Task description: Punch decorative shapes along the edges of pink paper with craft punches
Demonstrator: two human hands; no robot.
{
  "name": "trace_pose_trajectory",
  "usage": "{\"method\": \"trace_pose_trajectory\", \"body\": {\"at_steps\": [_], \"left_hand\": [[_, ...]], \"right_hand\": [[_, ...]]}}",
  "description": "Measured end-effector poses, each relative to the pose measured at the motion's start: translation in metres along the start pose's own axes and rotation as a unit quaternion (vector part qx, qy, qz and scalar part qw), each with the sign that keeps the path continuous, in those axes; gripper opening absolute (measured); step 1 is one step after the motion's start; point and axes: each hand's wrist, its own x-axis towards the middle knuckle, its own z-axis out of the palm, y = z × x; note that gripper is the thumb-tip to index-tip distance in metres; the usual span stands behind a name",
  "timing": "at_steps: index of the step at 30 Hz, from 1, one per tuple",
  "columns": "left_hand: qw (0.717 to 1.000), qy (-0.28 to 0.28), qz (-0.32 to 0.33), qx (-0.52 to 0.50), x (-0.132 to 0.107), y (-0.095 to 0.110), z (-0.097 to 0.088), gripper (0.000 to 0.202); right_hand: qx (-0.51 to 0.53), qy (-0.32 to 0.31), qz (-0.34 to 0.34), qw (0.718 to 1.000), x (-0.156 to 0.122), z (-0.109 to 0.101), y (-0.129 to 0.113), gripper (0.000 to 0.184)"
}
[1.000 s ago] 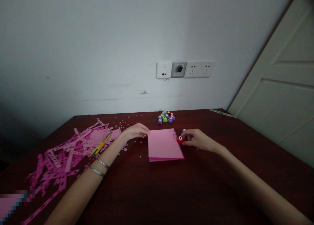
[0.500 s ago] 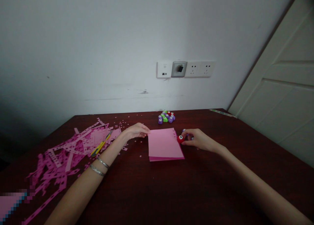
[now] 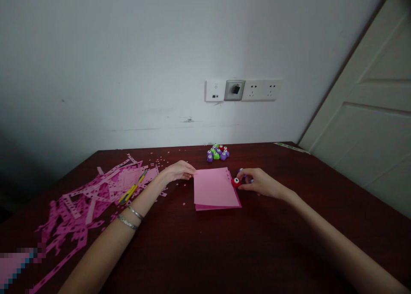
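The right hand's [image 3: 260,183] fingers pinched one red punch [image 3: 236,182] at the pink paper stack's [image 3: 215,191] right edge. The left hand [image 3: 178,170], fingers together, rested at its far-left corner. Behind it sat one punch cluster [image 3: 217,153], too small to count, on the dark surface [image 3: 224,247] below a white wall [image 3: 128,63].

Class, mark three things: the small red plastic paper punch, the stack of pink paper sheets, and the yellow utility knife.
small red plastic paper punch [image 3: 236,182], head view, its top face
stack of pink paper sheets [image 3: 215,190], head view, middle of top sheet
yellow utility knife [image 3: 131,189], head view, middle of handle
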Motion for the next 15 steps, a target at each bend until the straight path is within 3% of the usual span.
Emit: {"method": "trace_pose_trajectory", "body": {"at_steps": [15], "left_hand": [[1.0, -0.006, 0.001, -0.004, 0.0, -0.0003, 0.0025, 0.023]], "right_hand": [[-0.008, -0.016, -0.002, 1.0, -0.0006, -0.0004, -0.0028, 0.028]]}}
